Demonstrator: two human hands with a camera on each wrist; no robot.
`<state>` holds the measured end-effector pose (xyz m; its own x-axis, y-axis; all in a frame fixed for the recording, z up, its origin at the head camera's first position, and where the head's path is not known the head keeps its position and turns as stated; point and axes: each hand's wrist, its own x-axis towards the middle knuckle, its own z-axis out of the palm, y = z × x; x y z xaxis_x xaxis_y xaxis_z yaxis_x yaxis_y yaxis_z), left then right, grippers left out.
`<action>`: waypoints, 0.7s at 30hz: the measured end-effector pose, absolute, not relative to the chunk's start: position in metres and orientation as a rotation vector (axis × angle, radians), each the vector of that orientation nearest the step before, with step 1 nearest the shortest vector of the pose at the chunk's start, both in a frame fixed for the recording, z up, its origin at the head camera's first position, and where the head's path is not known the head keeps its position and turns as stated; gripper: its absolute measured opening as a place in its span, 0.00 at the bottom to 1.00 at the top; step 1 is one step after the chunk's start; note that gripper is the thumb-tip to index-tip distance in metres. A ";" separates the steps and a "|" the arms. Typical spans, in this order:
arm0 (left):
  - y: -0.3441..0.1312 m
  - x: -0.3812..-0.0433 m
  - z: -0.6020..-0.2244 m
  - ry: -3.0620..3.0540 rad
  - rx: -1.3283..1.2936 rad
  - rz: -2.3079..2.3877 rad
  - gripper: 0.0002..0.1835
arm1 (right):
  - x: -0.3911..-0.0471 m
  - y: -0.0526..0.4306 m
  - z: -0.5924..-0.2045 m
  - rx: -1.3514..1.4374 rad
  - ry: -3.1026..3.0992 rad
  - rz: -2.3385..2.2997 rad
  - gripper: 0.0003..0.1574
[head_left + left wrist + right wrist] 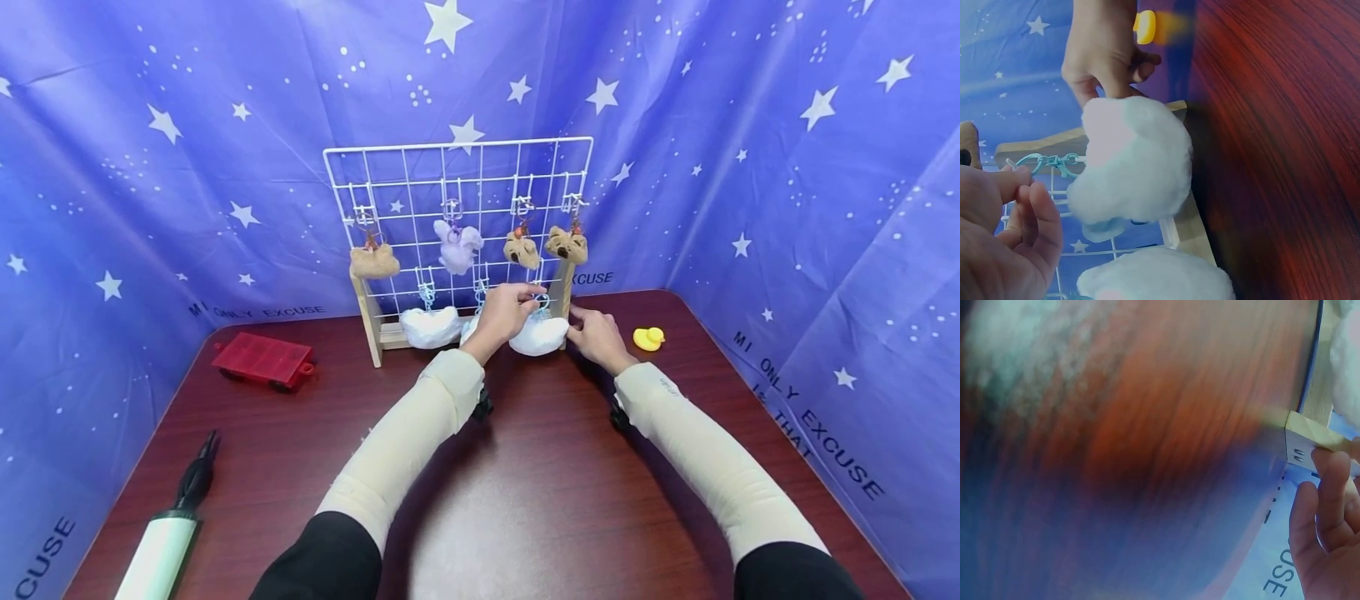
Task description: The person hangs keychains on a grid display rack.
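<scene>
My left hand (504, 315) pinches the light blue key ring (1029, 161) of a white plush keychain (540, 335) at the lower right of a white wire grid rack (457, 147). The plush hangs below the ring in front of the grid. With my right hand (602, 337) I grip the rack's right wooden leg (1316, 432) near its base. A second white plush (430, 327) hangs at the lower left, and another between them is mostly hidden behind my left hand. Along the upper row hang a tan plush (375, 262), a lilac one (458, 247) and two brown bear heads (567, 246).
A yellow rubber duck (648, 338) sits right of the rack. On the left stands a red translucent case (264, 358), with a white and black pump (168, 533) nearer the front left. Star-patterned blue curtains (247, 100) enclose the table (510, 525).
</scene>
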<state>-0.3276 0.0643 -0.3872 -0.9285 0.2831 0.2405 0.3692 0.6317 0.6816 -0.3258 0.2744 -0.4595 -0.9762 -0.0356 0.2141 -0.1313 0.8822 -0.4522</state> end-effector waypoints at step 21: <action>0.060 -0.325 -0.386 -2.722 -0.619 -1.141 0.18 | -0.326 0.273 -0.460 0.117 -2.861 0.713 0.34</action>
